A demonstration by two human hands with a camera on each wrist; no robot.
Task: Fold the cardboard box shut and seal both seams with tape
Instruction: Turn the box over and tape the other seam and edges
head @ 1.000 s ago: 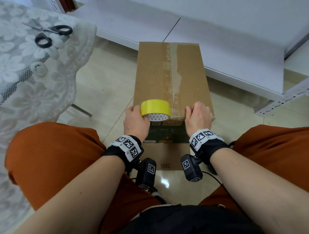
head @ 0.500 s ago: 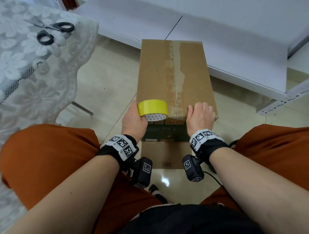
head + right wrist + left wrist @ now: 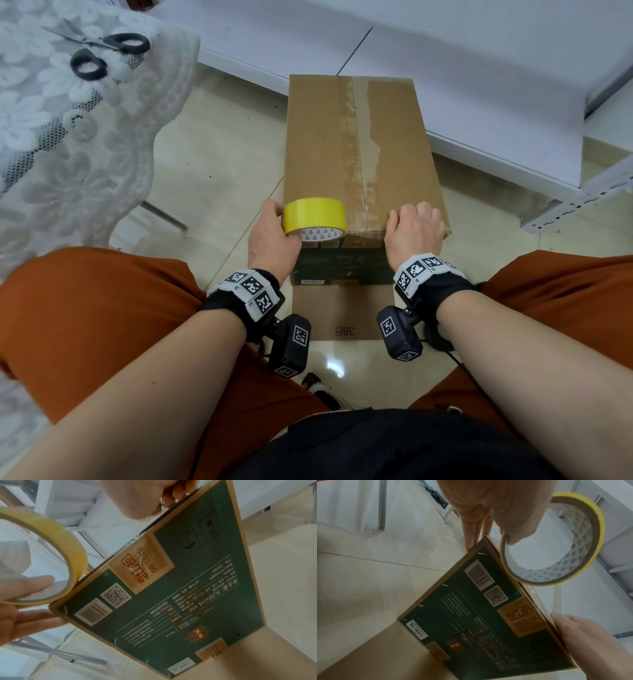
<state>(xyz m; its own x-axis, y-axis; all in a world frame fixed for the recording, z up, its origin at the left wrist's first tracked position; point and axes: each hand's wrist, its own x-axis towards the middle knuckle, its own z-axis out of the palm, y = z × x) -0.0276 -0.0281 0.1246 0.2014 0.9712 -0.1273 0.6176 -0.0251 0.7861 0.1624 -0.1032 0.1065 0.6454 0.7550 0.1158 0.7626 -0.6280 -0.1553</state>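
Note:
The cardboard box stands on the floor between my knees, top flaps folded down, old clear tape residue along the centre seam. A yellow tape roll sits at the near left corner of the top. My left hand grips the roll: in the left wrist view the thumb hooks into the roll's core and the fingers lie along the box's left side. My right hand holds the near right top edge, fingers curled onto the top. The green printed front face faces me.
Black-handled scissors lie on a lace-covered table at the left, with a metal leg beneath. White shelf panels lie behind the box. A cardboard flap marked 38B lies flat on the tiles in front.
My left hand has slid the tape roll a little left, to the box's left edge. The right hand has stayed on the near right edge.

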